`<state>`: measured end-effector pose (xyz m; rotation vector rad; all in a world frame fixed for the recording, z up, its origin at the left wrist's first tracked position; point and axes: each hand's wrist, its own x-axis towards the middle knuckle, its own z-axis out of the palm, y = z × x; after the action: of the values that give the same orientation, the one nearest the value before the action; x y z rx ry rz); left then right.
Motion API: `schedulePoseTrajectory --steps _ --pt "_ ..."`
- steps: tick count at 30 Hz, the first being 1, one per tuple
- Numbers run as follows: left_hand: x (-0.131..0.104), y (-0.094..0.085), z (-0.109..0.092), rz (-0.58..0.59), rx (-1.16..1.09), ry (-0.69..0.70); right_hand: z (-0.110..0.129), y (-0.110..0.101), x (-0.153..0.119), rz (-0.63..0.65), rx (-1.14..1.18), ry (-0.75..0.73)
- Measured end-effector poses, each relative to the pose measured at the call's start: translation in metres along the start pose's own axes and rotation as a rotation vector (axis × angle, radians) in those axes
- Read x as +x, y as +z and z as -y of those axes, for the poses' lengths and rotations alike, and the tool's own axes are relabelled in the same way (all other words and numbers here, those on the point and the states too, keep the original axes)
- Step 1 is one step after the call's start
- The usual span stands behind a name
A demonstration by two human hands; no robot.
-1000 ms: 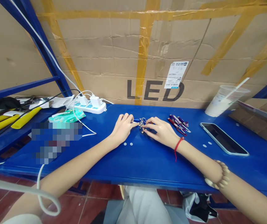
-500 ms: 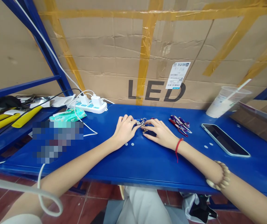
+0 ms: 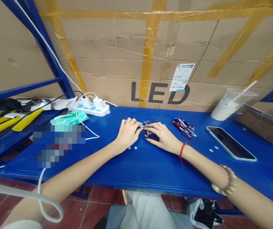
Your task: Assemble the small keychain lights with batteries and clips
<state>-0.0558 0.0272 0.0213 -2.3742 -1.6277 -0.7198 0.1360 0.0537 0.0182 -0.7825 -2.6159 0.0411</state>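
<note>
On blue tabletop (image 3: 131,168), left hand (image 3: 127,133) grasps a cylinder (image 3: 141,125); right hand (image 3: 164,136) (alongside), grip unclear.

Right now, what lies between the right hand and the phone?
The head view shows red and purple clips by the right hand, then two white discs nearer the phone.

Left hand (image 3: 127,133) and right hand (image 3: 163,135) nearly meet, fingers bent, both forearms reaching forward

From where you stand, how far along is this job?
Possibly done: the red and purple clip pieces, grouped aside. In hand: a shiny-ended piece in the left hand, the right hand close by. Apparently remaining: small metal pieces between the hands, count unclear.
</note>
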Motion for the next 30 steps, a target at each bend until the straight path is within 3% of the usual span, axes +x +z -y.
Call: schedulePoseTrajectory --steps 11,17,22,26,30 --pt "0.0 0.001 0.0 -0.001 0.006 0.014 0.001 -0.002 -0.001 -0.034 0.013 -0.073" --pt "0.0 0.0 0.0 0.025 0.003 0.029 0.001 -0.006 0.0 -0.254 0.0 -0.078" --pt "0.0 0.0 -0.002 0.068 -0.028 0.089 0.007 -0.007 0.003 -0.456 0.23 0.062" --pt "0.0 -0.001 -0.004 0.08 -0.046 0.12 0.012 -0.006 0.005 -0.468 0.432 0.182" --pt "-0.001 -0.001 -0.006 0.083 -0.049 0.141 0.014 -0.004 0.006 -0.455 0.504 0.196"
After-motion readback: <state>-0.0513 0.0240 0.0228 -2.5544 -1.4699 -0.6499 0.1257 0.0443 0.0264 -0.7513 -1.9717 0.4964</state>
